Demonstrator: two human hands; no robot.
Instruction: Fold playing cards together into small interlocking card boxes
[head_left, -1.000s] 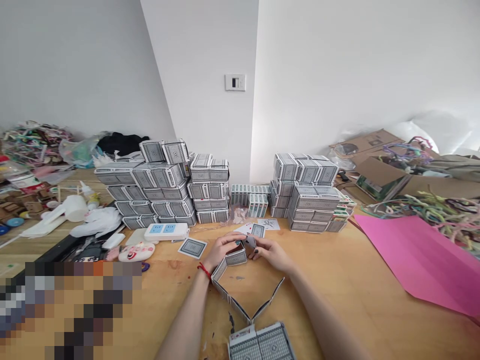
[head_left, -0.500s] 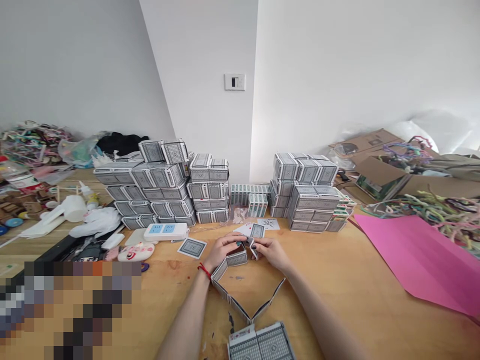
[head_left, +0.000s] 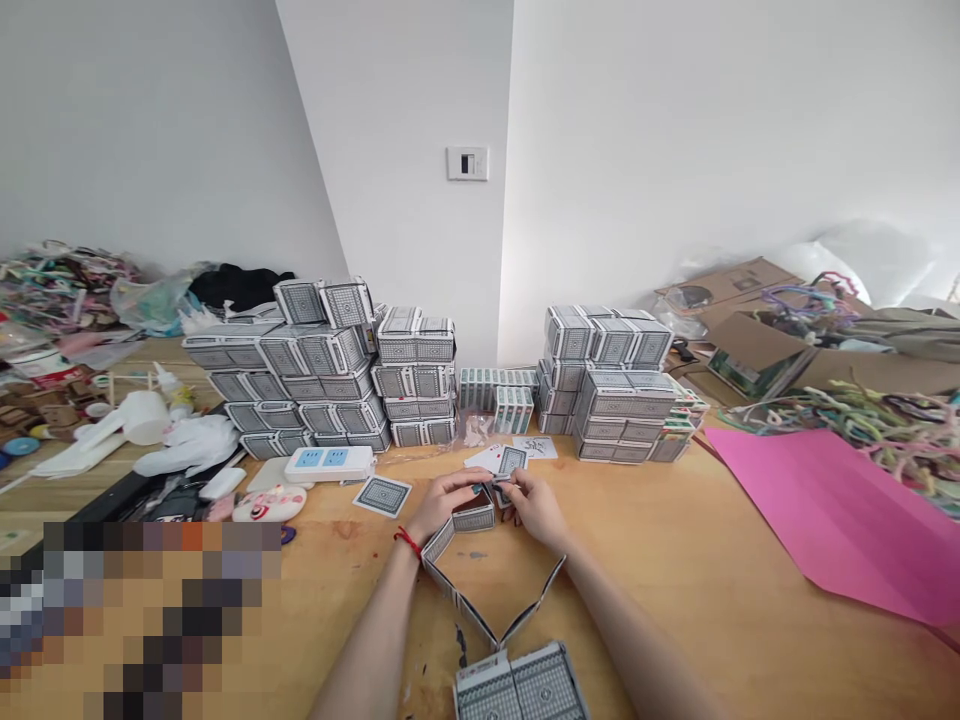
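Note:
A chain of folded playing cards [head_left: 480,590] stands on edge on the wooden table [head_left: 675,560], forming a V that runs up to my hands. My left hand [head_left: 442,500] is closed on the far left end of the chain. My right hand [head_left: 534,505] pinches a small folded card [head_left: 501,492] against that end, between the two hands. Loose cards [head_left: 504,458] lie just beyond my fingers, and one more card [head_left: 384,495] lies to the left.
Stacks of grey patterned card boxes [head_left: 322,365] [head_left: 615,385] line the wall. A white power strip [head_left: 330,463] sits left of my hands, a pink sheet [head_left: 840,515] lies at the right, and two card boxes [head_left: 521,685] sit at the near edge. Clutter fills the far left and right.
My right hand has shifted a little left and forward, bringing the small folded card closer to the chain's end. The left hand stays put.

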